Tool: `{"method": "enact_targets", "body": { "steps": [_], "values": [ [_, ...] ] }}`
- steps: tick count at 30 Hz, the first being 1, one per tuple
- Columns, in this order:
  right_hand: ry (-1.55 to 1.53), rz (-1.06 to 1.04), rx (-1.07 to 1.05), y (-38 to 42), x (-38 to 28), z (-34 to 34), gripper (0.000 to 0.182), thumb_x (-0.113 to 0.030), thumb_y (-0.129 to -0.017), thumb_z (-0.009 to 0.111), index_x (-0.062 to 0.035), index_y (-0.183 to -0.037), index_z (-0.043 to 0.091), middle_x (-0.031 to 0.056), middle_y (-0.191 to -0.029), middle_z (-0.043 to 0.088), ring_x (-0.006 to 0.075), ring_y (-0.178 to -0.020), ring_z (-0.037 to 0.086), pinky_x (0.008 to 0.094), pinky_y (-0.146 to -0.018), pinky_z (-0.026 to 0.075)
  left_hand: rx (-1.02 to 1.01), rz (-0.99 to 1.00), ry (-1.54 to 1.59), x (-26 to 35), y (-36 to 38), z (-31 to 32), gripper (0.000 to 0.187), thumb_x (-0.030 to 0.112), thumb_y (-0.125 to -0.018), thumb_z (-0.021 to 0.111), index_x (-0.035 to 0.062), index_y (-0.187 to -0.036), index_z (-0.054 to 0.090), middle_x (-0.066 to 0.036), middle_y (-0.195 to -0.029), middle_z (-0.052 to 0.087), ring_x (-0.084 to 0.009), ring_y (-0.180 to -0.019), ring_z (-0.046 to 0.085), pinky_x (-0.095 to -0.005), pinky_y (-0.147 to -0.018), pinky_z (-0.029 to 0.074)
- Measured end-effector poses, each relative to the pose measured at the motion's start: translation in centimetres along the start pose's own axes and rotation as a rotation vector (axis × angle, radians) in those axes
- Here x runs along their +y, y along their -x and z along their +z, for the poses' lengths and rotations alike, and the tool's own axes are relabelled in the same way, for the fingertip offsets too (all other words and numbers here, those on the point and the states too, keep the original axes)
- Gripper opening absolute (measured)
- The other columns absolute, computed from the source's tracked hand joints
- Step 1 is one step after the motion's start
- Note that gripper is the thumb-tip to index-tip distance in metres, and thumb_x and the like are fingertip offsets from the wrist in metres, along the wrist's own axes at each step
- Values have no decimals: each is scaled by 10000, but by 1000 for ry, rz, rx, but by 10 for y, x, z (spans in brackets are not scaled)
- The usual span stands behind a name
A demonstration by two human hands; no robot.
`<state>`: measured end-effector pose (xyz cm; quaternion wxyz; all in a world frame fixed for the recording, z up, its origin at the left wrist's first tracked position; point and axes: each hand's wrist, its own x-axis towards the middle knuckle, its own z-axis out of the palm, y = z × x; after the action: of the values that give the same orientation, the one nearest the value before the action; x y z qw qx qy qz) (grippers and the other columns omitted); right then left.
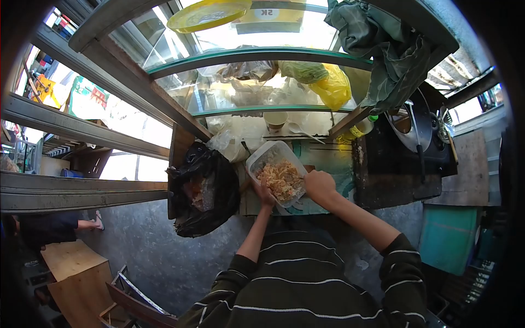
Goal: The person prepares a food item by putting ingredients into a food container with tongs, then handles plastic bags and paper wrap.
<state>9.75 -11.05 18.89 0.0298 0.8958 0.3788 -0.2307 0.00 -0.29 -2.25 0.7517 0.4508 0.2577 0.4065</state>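
Observation:
A clear plastic container [257, 159] holds an orange-brown crumbly food mixture [281, 179] and sits tilted at the counter's front edge. My left hand [264, 191] is wrapped round its lower left side, thumb near the rim. At the right side of the container, my right hand [320, 187] is closed in a fist on a thin utensil, mostly hidden, whose end reaches into the food. Left of the container is a black plastic bag [221, 188] with food scraps or wrapping inside. A cup [275, 119] and a white spoon [303, 131] lie behind the container.
Glass shelves [262, 56] with bags, one a yellow bag [334, 87], rise ahead. A bottle [361, 128] stands right of centre. Further right are a wok [413, 128] and stove. Grey cloth [394, 65] hangs above. Another person's leg [87, 224] shows at far left.

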Motion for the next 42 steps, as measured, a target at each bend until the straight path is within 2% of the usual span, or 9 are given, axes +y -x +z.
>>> {"method": "enact_targets", "body": {
  "steps": [2,6,9,11,15,17,23,32,42],
  "values": [
    [-109,30,-45,8,3,-18,130,-106,-712,525,-57,-717,645,139,-733,625,283,-721,627,395,-620,507,-9,-21,12,-3,1,-3,474,270,-851,449,-22,-1203,326,-136,-1140,443,-215,-1023,480,-336,-893,378],
    [-109,31,-43,4,-4,43,135,-110,-720,525,-51,-740,644,140,-733,626,281,-720,629,387,-619,508,-25,-45,35,-6,-2,1,476,274,-851,446,-27,-1201,329,-141,-1138,450,-219,-1032,481,-339,-892,385],
    [-87,55,-91,-15,-22,76,141,-115,-716,531,-44,-759,644,142,-749,629,279,-725,630,380,-618,510,44,133,-219,0,-2,5,474,276,-849,443,-36,-1190,338,-146,-1129,465,-227,-1034,491,-342,-883,400],
    [-96,151,-93,-34,-28,78,145,-119,-714,533,-41,-762,646,140,-775,633,277,-730,631,376,-617,511,44,-286,359,2,-7,2,473,269,-844,442,-37,-1191,342,-147,-1128,469,-228,-1024,495,-339,-885,394],
    [-62,53,-93,-16,-22,0,144,-114,-714,534,-42,-766,648,133,-777,635,273,-740,632,368,-605,513,51,-95,190,1,-4,-6,462,239,-840,446,-33,-1198,340,-144,-1127,471,-223,-1029,487,-339,-894,380],
    [-94,7,-111,-3,-18,-14,142,-107,-709,541,-47,-774,652,131,-777,637,270,-732,635,365,-593,513,-54,-88,62,-11,-3,-15,657,260,-820,450,-5,-1332,135,-162,-1281,306,-249,-1170,327,-360,-986,231],
    [-3,74,-50,-8,-16,75,144,-115,-704,531,-55,-741,657,135,-751,636,262,-692,638,370,-583,510,-85,38,-328,0,3,-7,797,337,-774,480,15,-1365,55,-168,-1378,146,-279,-1247,211,-372,-1021,157],
    [59,-27,14,11,-2,8,124,-115,-692,538,-56,-681,647,125,-683,628,252,-661,635,352,-546,502,-117,-46,-76,-11,-15,-17,780,299,-769,478,13,-1363,61,-166,-1375,160,-273,-1257,199,-368,-1028,143],
    [108,19,136,-27,-7,71,116,-116,-689,546,-107,-686,662,78,-678,633,221,-674,634,334,-542,497,-161,46,-295,15,-3,1,816,343,-751,475,31,-1368,43,-195,-1399,92,-298,-1295,109,-381,-1040,83]
  ]
}}
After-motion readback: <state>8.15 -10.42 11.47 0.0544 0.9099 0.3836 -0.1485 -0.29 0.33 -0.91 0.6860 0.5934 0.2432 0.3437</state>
